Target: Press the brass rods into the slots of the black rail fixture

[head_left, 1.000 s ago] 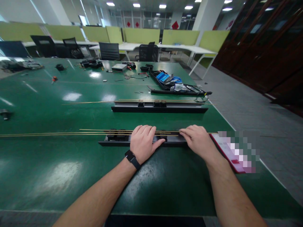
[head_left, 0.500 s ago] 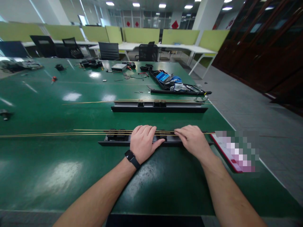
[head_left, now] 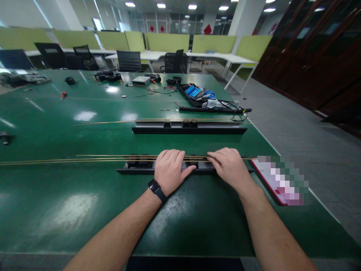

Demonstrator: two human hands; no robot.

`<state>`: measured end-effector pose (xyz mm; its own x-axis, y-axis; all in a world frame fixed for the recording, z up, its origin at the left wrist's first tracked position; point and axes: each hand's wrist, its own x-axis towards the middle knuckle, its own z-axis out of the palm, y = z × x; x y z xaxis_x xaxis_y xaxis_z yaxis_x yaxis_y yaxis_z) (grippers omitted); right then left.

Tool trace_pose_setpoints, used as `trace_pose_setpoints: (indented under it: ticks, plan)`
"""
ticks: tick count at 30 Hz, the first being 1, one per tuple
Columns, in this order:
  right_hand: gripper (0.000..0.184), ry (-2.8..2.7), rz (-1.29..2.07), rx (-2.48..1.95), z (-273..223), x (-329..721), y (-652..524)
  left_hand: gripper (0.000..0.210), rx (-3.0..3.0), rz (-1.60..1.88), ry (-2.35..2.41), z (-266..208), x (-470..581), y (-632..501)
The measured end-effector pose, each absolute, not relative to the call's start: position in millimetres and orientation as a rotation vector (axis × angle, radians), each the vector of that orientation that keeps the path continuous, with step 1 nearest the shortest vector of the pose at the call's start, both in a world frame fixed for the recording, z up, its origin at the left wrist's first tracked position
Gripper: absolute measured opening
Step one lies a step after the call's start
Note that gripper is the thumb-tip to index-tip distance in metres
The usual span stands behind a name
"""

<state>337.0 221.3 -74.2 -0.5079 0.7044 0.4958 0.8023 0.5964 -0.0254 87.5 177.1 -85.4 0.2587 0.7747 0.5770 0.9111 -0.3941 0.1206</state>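
Note:
My left hand (head_left: 168, 169) lies palm down across a black-and-silver rail (head_left: 146, 171), fingers stretched over several thin brass-coloured rods (head_left: 101, 160). Its thumb points right, beside a black block (head_left: 193, 161) on the rail. A black watch is on that wrist. To the right, my right hand (head_left: 228, 165) is closed, thumb and fingertips pinching at a thin rod above the rail; the exact grip is partly hidden. The rods run far left past the rail's end, over two black blocks (head_left: 138, 160). The part of the rail under my hands is hidden.
A second rail (head_left: 188, 130) with rods lies parallel farther back on the green table (head_left: 84, 226). Beside my right hand is a red-edged, pixelated flat item (head_left: 267, 184). Behind sit a black tray (head_left: 187, 95) with blue parts, and cables.
One rod's left end has slid farther left along the rail. Both hands stay in nearly the same place and pose.

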Motion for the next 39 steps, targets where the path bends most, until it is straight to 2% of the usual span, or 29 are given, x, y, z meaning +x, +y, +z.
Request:
trace_pose_setpoints:
  ticks: [4,11,17,23,29,34,39]
  plan:
    - [0.012,-2.314,-0.234,-1.269,-72,347,222,0.05,-2.291,-0.834,-1.571,-85,87,177]
    - [0.022,-2.344,-0.194,-1.128,-77,333,221,0.05,-2.305,-0.846,-1.563,-86,87,177]
    - [0.016,-2.291,-0.208,-1.271,-76,347,224,0.049,-2.306,-0.835,-1.567,-86,86,178]
    - [0.024,-2.352,-0.19,-1.122,-78,333,222,0.051,-2.308,-0.831,-1.568,-86,86,177]
    - [0.015,-2.33,-0.207,-1.321,-76,349,226,0.049,-2.303,-0.828,-1.569,-87,86,177]
    - [0.021,-2.351,-0.169,-1.17,-78,338,223,0.051,-2.292,-0.826,-1.574,-86,86,176]
    - [0.015,-2.286,-0.174,-1.263,-71,342,220,0.05,-2.296,-0.834,-1.575,-86,87,176]
